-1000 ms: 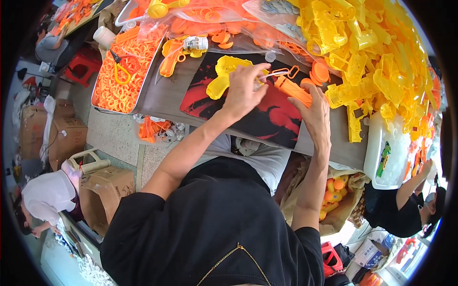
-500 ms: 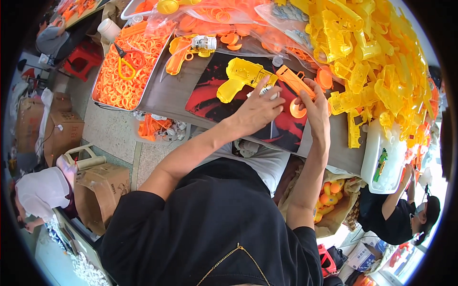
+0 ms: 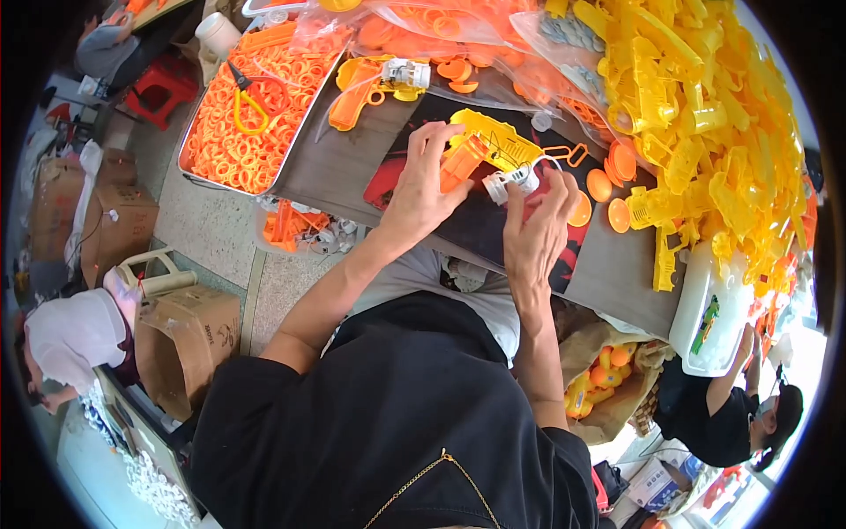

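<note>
A yellow toy gun shell half [image 3: 495, 134] lies on the black and red mat [image 3: 467, 222], with thin wires along its inside. My left hand [image 3: 418, 189] is closed on an orange toy gun grip piece [image 3: 464, 162], held over the shell's handle end. Between the fingers of my right hand [image 3: 539, 225] is a small white and silver cylinder module [image 3: 511, 183], just below the shell, with a pale wire curving by it. An orange loop-shaped piece [image 3: 568, 156] sits right of the shell. Part of the shell's handle is hidden by the left hand and the grip piece.
Beyond the mat lies another orange and yellow toy gun [image 3: 357, 93]. A tray of orange rings [image 3: 231, 145] with yellow-handled snips [image 3: 248, 110] stands left. Orange discs [image 3: 619, 163] and a large heap of yellow shells [image 3: 679, 115] lie right, near a white plastic bin [image 3: 696, 339].
The orange grip piece has passed from my right hand to my left, over the shell's handle. My right hand has moved down to the white module. The view has shifted slightly.
</note>
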Demonstrator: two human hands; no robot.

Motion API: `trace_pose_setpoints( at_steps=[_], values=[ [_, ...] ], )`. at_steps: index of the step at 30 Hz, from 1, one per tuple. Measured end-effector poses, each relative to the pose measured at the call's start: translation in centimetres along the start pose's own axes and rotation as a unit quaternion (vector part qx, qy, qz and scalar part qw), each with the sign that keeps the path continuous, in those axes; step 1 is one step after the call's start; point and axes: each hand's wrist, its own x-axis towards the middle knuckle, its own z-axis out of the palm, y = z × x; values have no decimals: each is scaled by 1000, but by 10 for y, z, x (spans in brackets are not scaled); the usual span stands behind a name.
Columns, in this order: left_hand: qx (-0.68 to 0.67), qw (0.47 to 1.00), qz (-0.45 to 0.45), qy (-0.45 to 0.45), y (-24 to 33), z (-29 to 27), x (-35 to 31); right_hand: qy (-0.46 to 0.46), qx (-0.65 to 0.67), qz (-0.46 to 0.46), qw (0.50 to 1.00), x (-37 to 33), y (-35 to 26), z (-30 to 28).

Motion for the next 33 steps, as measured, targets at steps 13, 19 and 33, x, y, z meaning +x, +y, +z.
trace_pose_setpoints(
  at_steps=[13,19,33],
  values=[
    [197,968,151,23,-25,9,10,-112,75,-2,991,59,15,10],
    [114,986,89,82,-11,21,14,-28,16,-165,986,75,37,22],
    [124,982,109,92,-20,28,18,-128,-28,-153,979,79,27,37]
  ],
)
